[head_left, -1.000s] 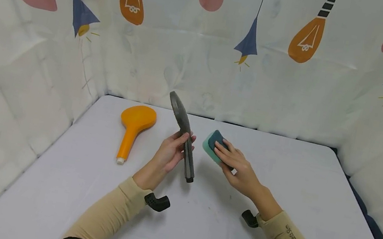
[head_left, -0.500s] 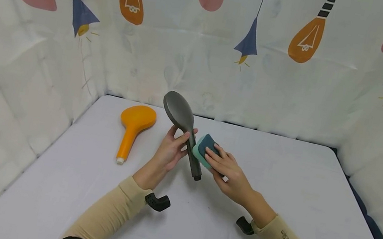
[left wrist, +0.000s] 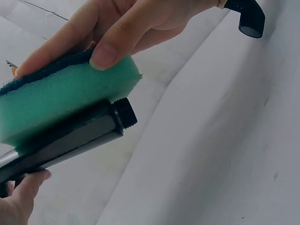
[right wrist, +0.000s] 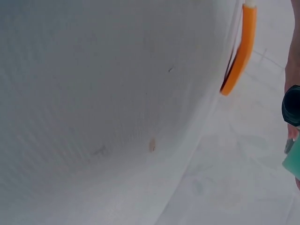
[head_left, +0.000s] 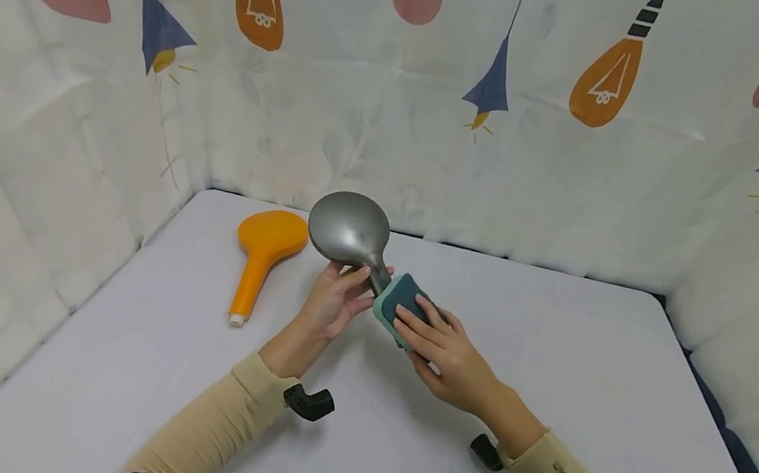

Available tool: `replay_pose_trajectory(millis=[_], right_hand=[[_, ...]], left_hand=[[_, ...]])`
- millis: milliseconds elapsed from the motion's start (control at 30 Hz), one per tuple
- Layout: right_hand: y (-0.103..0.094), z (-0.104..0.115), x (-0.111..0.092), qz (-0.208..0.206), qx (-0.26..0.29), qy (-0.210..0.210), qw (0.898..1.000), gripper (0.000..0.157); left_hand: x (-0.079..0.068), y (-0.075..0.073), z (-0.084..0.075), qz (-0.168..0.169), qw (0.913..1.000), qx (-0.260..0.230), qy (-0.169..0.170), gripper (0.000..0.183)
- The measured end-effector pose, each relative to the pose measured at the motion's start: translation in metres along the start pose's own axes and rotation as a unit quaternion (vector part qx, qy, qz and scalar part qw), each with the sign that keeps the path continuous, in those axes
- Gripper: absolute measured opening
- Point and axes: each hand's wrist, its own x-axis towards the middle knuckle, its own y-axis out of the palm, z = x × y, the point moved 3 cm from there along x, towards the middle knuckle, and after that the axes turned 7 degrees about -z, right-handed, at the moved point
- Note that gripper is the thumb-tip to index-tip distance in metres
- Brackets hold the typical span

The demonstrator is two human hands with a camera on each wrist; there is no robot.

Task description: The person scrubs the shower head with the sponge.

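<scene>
My left hand [head_left: 327,311] grips the grey shower head [head_left: 348,227] near its neck, above the table. The rounded back of its head faces up toward the head camera. In my right hand [head_left: 454,364] is a green sponge [head_left: 386,309] with a dark blue scouring side, held between fingers and thumb. The sponge's green face lies against the handle and hides most of it in the head view. Seen from the left wrist, the sponge [left wrist: 56,98] touches the handle just short of the black threaded end [left wrist: 125,113], with the thumb on the sponge's edge.
An orange shower head [head_left: 273,234] with a white end lies on the white-covered table [head_left: 554,366], left of my left hand. Behind and at the sides hang white cloth walls [head_left: 338,121] printed with lamps and bulbs. A black curved piece [head_left: 309,403] sticks out at each wrist.
The grey shower head has turned from edge-on to showing its rounded back. My right hand has moved left and slightly down, bringing the sponge onto the handle. The orange shower head stays put.
</scene>
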Motion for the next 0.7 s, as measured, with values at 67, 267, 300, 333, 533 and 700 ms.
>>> replay_pose_trajectory(millis=[67,267,300,333,533,700], right_hand=[[0.000,0.000,0.000,0.005,-0.015,-0.006,1.000,0.045],[0.000,-0.005,0.009,0.019,-0.028,-0.001,0.999,0.048],[0.000,-0.007,0.012,0.019,-0.025,0.005,0.999,0.054],[0.000,-0.009,0.016,0.019,-0.022,0.013,0.999,0.060],[0.003,-0.016,0.035,0.016,0.002,0.077,0.997,0.061],[0.006,-0.014,0.040,0.016,0.008,0.085,0.996,0.058]], left_hand=[[0.000,0.000,0.000,-0.004,0.9996,-0.019,-0.018,0.054],[-0.001,0.000,0.003,-0.021,0.9966,-0.045,-0.065,0.051],[-0.001,0.000,0.004,-0.021,0.9969,-0.038,-0.065,0.051],[-0.001,0.001,0.005,-0.020,0.9973,-0.029,-0.064,0.050],[-0.001,0.004,0.012,-0.017,0.9978,0.002,-0.064,0.041],[-0.003,0.006,0.015,-0.016,0.9964,0.006,-0.083,0.036]])
